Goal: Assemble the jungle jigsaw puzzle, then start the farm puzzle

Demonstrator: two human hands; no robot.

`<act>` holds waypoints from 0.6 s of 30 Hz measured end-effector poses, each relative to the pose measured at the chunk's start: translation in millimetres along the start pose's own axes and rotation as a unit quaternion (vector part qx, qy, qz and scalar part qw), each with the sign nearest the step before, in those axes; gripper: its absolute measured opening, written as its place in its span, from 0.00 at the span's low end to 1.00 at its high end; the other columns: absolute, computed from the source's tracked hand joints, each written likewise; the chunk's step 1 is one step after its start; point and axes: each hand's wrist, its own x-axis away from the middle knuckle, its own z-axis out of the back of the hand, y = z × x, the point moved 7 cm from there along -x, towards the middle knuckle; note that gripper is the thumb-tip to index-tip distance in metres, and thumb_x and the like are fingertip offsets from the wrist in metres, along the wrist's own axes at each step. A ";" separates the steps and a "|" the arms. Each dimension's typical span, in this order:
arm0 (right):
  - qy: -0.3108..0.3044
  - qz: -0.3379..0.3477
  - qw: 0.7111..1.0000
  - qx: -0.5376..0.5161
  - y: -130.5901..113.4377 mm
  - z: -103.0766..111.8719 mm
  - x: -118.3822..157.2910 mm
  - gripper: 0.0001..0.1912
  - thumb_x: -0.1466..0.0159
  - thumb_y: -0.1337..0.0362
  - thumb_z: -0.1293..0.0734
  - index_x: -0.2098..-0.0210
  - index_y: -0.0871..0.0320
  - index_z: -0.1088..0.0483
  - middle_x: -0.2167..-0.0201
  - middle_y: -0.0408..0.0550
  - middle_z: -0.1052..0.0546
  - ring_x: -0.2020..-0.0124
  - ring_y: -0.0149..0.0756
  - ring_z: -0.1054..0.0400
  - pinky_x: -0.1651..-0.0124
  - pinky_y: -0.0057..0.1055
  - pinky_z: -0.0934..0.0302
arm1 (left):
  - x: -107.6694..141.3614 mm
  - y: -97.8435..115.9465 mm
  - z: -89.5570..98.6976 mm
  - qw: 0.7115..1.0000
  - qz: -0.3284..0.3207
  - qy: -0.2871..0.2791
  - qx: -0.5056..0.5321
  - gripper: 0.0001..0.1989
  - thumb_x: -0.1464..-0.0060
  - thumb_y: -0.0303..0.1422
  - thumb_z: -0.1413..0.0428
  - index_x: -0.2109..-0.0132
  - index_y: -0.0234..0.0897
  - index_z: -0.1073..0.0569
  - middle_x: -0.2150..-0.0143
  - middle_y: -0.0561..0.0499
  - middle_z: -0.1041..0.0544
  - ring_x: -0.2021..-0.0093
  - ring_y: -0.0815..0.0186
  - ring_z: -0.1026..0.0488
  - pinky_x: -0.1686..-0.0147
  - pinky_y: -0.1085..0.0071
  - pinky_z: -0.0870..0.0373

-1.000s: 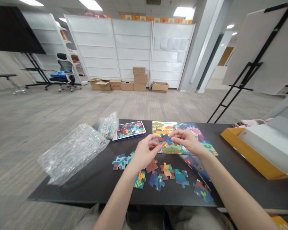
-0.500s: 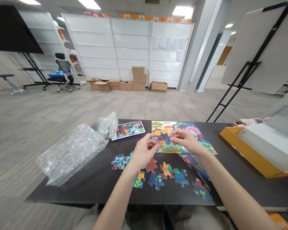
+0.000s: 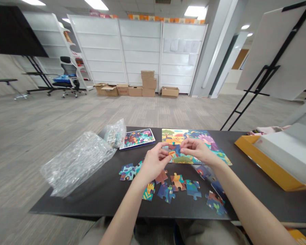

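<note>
Over on the dark counter (image 3: 73,204), seen from the head camera, the action is right in the middle! The left hand (image 3: 154,163) and the right hand (image 3: 197,151) come together just above the colourful puzzle (image 3: 193,140), both pinching at a small blue-and-orange piece (image 3: 173,149) between their fingertips. Can't tell from here whether that's one piece or two.

Just below the hands, loose pieces (image 3: 178,182) are scattered on the counter, some under the left wrist, with a joined pair (image 3: 127,172) out to the left and more running down toward the right forearm. Behind them sits a picture card (image 3: 137,139), beside a clear bag (image 3: 114,134) holding something pale, and a crumpled sheet of bubble wrap (image 3: 76,163) sprawls over the counter's left edge.

Out on the right, an open yellow box (image 3: 267,163) lies on the counter. Further off, cardboard boxes (image 3: 148,83) are stacked on the floor against white shelving (image 3: 140,51), and an easel board (image 3: 277,51) stands at right!
</note>
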 end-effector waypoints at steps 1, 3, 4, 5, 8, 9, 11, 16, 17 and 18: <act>0.003 0.004 1.000 -0.005 -1.0 0.3 -0.2 0.21 0.46 0.51 0.22 0.64 0.58 0.27 0.74 0.44 0.21 0.74 0.32 0.29 0.69 0.30 0.38 | 0.2 -0.1 -0.6 1.000 -0.001 -0.005 -0.001 0.19 0.47 0.26 0.40 0.47 0.37 0.26 0.67 0.53 0.21 0.66 0.67 0.21 0.62 0.72 0.23; 0.007 0.010 1.000 -0.014 -2.9 0.7 -0.5 0.22 0.46 0.51 0.22 0.60 0.57 0.28 0.73 0.44 0.21 0.73 0.32 0.28 0.68 0.30 0.37 | 1.0 -1.0 -1.7 1.000 -0.002 -0.013 -0.009 0.19 0.47 0.26 0.40 0.47 0.38 0.26 0.67 0.53 0.20 0.66 0.67 0.20 0.62 0.71 0.23; 0.009 0.012 1.000 -0.016 -3.6 0.7 -0.5 0.22 0.45 0.51 0.22 0.59 0.57 0.28 0.73 0.44 0.21 0.73 0.33 0.28 0.68 0.30 0.37 | 1.4 -1.6 -2.2 1.000 -0.005 -0.018 -0.016 0.19 0.47 0.26 0.40 0.47 0.38 0.25 0.66 0.52 0.20 0.66 0.66 0.20 0.62 0.71 0.23; 0.007 0.013 1.000 -0.015 -4.0 0.3 -0.6 0.22 0.45 0.51 0.23 0.58 0.57 0.27 0.72 0.44 0.21 0.73 0.33 0.28 0.68 0.30 0.37 | 1.8 -2.4 -2.8 0.999 -0.008 -0.023 -0.023 0.19 0.47 0.27 0.40 0.47 0.39 0.25 0.66 0.52 0.20 0.66 0.66 0.20 0.61 0.70 0.23; -0.002 0.014 1.000 -0.004 -4.2 -1.6 -0.7 0.19 0.44 0.51 0.23 0.62 0.57 0.26 0.71 0.45 0.21 0.72 0.33 0.28 0.67 0.31 0.37 | 3.1 -5.1 -4.2 0.998 -0.019 -0.037 -0.044 0.18 0.46 0.28 0.41 0.47 0.40 0.25 0.64 0.52 0.19 0.65 0.66 0.20 0.60 0.69 0.22; -0.005 0.013 1.000 0.000 -4.0 -2.2 -0.8 0.19 0.44 0.50 0.24 0.64 0.58 0.25 0.71 0.45 0.21 0.71 0.33 0.28 0.67 0.31 0.37 | 3.4 -6.2 -4.3 0.998 -0.020 -0.038 -0.050 0.18 0.46 0.28 0.41 0.47 0.40 0.25 0.65 0.52 0.19 0.66 0.66 0.20 0.61 0.69 0.22; -0.011 0.010 1.000 0.008 -3.7 -3.2 -0.8 0.18 0.44 0.50 0.24 0.66 0.58 0.25 0.71 0.45 0.22 0.72 0.33 0.29 0.67 0.31 0.37 | 3.7 -8.0 -3.7 0.997 -0.021 -0.034 -0.059 0.20 0.46 0.28 0.41 0.45 0.41 0.26 0.65 0.52 0.19 0.66 0.65 0.20 0.61 0.70 0.22; -0.016 0.011 0.999 0.029 -3.8 -4.3 -0.8 0.18 0.43 0.50 0.24 0.65 0.58 0.24 0.73 0.45 0.23 0.73 0.33 0.31 0.69 0.31 0.39 | 3.9 -9.9 -3.5 0.996 -0.027 -0.031 -0.082 0.22 0.45 0.29 0.41 0.42 0.42 0.28 0.64 0.53 0.19 0.65 0.65 0.19 0.61 0.70 0.22; -0.016 0.014 0.999 0.037 -3.8 -4.4 -0.8 0.17 0.43 0.50 0.25 0.65 0.58 0.24 0.73 0.45 0.23 0.73 0.33 0.31 0.69 0.31 0.39 | 3.8 -10.2 -3.6 0.995 -0.028 -0.033 -0.086 0.21 0.45 0.29 0.41 0.43 0.42 0.27 0.64 0.52 0.19 0.65 0.65 0.19 0.61 0.70 0.23; -0.016 0.019 0.999 0.048 -3.6 -4.4 -0.8 0.17 0.42 0.50 0.25 0.65 0.58 0.24 0.73 0.45 0.23 0.73 0.33 0.31 0.69 0.31 0.39 | 3.6 -10.5 -3.6 0.995 -0.029 -0.034 -0.090 0.21 0.45 0.29 0.41 0.44 0.42 0.27 0.64 0.52 0.19 0.65 0.65 0.19 0.61 0.70 0.23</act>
